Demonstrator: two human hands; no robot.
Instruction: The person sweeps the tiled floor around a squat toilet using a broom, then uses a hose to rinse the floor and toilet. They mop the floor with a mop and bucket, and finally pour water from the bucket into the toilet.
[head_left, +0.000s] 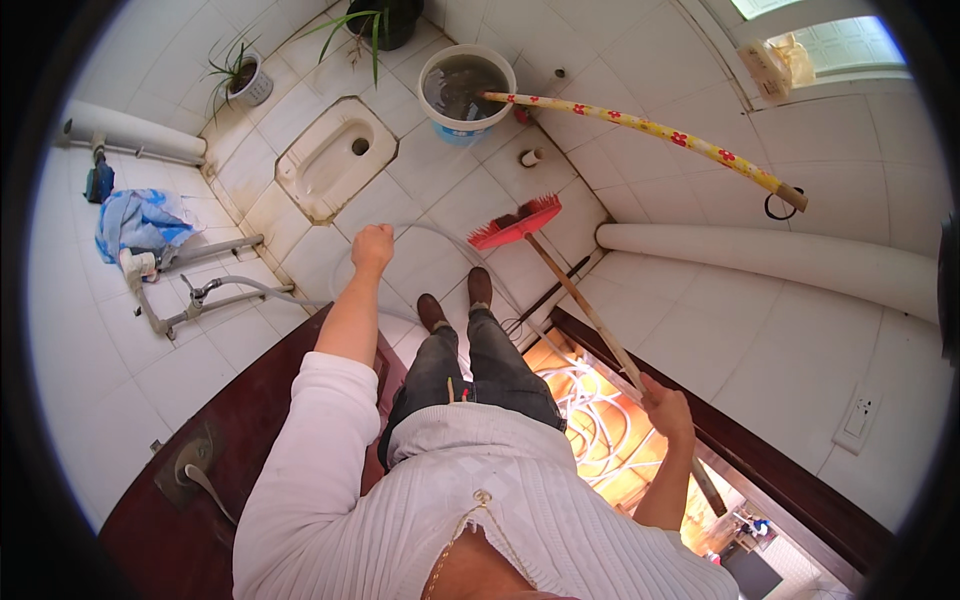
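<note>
My right hand is closed around the wooden handle of a red-headed broom. The broom's red bristles point up and away from me, ahead of my shoes. My left hand is curled into a fist in front of the squat toilet. A pale hose makes a loop on the tiles that passes behind that fist. No object shows clearly inside the fist, and its palm side is hidden.
A bucket of murky water holds a flower-patterned stick leaning right. Potted plants stand along the far wall. Left are pipes with a tap and a dark red door. More hose lies coiled beyond the doorway at right.
</note>
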